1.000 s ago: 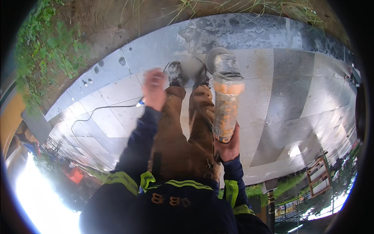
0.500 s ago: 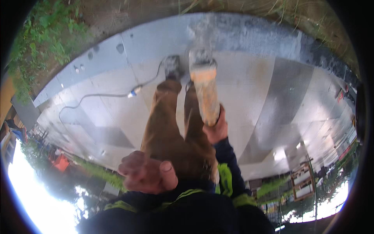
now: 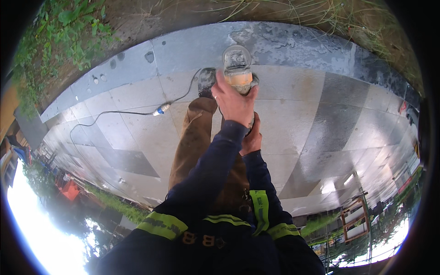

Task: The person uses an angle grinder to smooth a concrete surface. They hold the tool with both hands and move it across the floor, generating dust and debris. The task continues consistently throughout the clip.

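A dusty angle grinder (image 3: 237, 61) with an orange band and a round disc points away from me, above the pale stone border at the top middle of the view. My left hand (image 3: 233, 101) is wrapped round its body near the head, fingers along the sides. My right hand (image 3: 251, 137) grips the rear of its body, lower and partly behind my left arm. My dusty shoe (image 3: 206, 81) shows left of the grinder; my other foot is mostly hidden under it. A cable connector (image 3: 161, 109) on a dark cord lies on the paving to the left.
The paving (image 3: 282, 119) has light and dark slabs, with a curved border (image 3: 178, 46) beyond my feet. Soil and grass (image 3: 311, 18) run along it, with leafy plants (image 3: 68, 27) at upper left. A framed structure (image 3: 355, 220) stands at lower right.
My left hand has come from low near my waist onto the grinder's body, beside the head. The grinder has moved left since a second ago and now sits centred before me.
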`<state>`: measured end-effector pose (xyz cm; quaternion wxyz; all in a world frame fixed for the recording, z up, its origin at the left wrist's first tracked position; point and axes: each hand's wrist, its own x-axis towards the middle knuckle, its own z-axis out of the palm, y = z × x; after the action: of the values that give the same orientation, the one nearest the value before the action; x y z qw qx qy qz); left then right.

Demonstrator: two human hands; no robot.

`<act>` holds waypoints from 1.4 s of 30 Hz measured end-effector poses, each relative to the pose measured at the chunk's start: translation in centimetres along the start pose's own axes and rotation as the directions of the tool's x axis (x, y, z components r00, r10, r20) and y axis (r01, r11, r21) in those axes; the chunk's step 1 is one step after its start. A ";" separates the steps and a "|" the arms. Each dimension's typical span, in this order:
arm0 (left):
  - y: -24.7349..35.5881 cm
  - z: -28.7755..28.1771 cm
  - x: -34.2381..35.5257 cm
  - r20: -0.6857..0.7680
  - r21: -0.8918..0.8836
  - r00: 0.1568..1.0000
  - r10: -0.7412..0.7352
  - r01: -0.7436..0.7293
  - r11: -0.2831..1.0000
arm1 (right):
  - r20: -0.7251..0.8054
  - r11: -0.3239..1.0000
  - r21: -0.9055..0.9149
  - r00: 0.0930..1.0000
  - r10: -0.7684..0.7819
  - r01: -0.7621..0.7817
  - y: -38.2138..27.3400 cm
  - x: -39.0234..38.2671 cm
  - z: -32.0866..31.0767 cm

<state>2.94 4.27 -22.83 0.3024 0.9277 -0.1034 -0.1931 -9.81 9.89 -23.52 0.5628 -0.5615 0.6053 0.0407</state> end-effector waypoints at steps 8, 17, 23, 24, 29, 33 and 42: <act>-0.4 3.3 3.4 0.100 0.081 0.995 -0.002 -0.006 0.997 | 0.002 0.997 -0.053 0.999 -0.051 0.051 -0.8 2.7 -0.2; 0.6 4.6 5.3 0.078 0.142 0.996 -0.030 0.019 0.990 | -0.020 0.993 -0.047 0.994 -0.106 0.105 -1.1 5.0 -0.1; 1.2 4.4 4.9 0.136 0.090 0.986 -0.100 0.088 0.992 | 0.000 0.992 -0.117 0.999 -0.047 0.047 -1.2 4.9 -0.9; 1.2 4.4 4.8 0.139 0.102 0.986 -0.095 0.081 0.991 | 0.006 0.994 -0.105 0.999 -0.032 0.033 -1.2 4.8 -1.0; 0.9 4.6 5.0 0.153 0.078 0.988 -0.011 -0.001 0.997 | -0.016 0.997 -0.070 0.999 -0.030 0.028 -1.4 4.9 -0.7; 0.4 4.8 5.3 0.122 0.123 0.992 -0.022 0.006 0.992 | -0.016 0.996 -0.084 1.000 -0.017 0.016 -1.7 5.2 -0.2; 0.4 4.7 5.7 0.074 0.104 0.995 0.061 -0.068 0.992 | -0.015 0.997 -0.076 1.000 -0.006 0.005 -1.8 5.5 0.1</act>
<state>6.10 -0.26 -27.74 0.2546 0.9312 -0.1542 -0.2103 -6.95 5.78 -26.49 0.5362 -0.5847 0.6060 0.0577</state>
